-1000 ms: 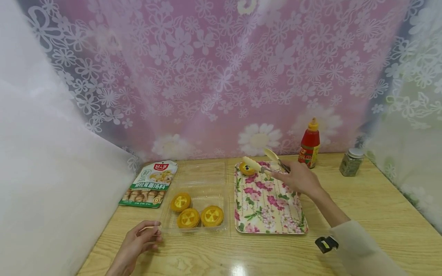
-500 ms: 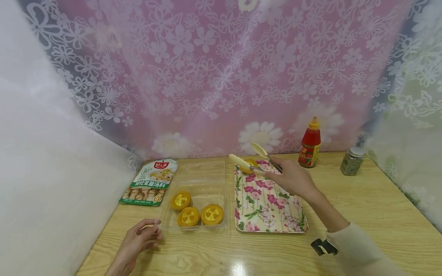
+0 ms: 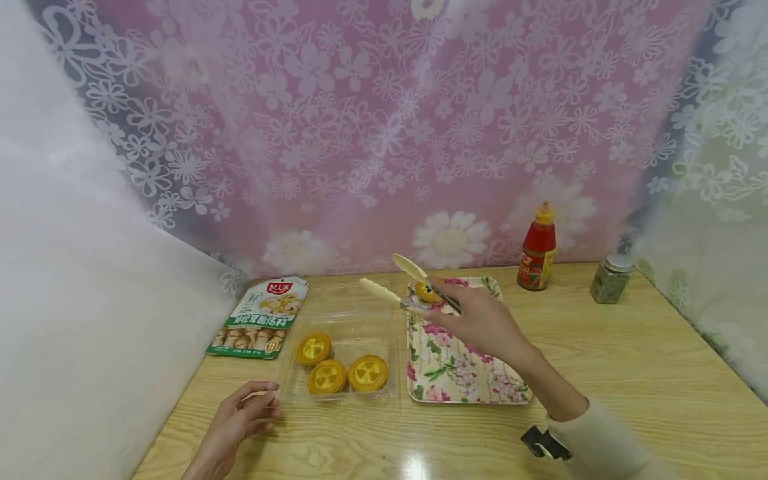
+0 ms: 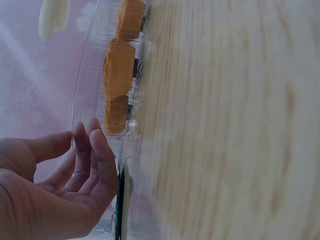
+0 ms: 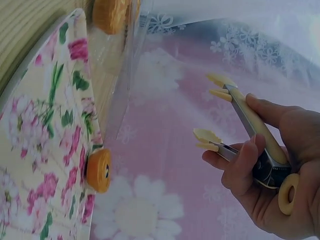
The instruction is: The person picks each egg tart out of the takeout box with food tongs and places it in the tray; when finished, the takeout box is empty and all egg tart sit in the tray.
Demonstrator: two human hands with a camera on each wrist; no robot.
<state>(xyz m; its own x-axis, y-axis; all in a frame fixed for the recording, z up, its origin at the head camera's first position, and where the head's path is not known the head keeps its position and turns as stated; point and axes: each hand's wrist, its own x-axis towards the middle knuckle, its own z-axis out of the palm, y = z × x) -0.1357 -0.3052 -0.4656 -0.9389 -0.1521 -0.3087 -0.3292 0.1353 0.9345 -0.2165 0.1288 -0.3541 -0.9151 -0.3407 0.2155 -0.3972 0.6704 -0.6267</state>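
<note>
My right hand (image 3: 480, 321) grips a pair of tongs (image 5: 257, 122) with cream tips, their arms spread apart and nothing between them. The tongs hang above the gap between the flowered tray (image 3: 435, 363) and the clear plastic container (image 3: 354, 327). Three egg tarts (image 3: 369, 373) sit in the container's front half. Another tart (image 3: 427, 291), dotted with dark bits on top, rests at the tray's back left corner, partly behind the tongs. My left hand (image 3: 237, 420) pinches the rim at the container's front left corner between thumb and fingers.
A green and white food pouch (image 3: 258, 320) lies left of the container. At the back right stand a red sauce bottle (image 3: 537, 253) with a yellow cap and a small spice jar (image 3: 612, 280). A floral curtain (image 3: 384, 133) hangs behind the table (image 3: 630, 373).
My right hand has carried the spread tongs leftward, from over the tray's back toward the container. The left hand has stayed put, and so have the tarts.
</note>
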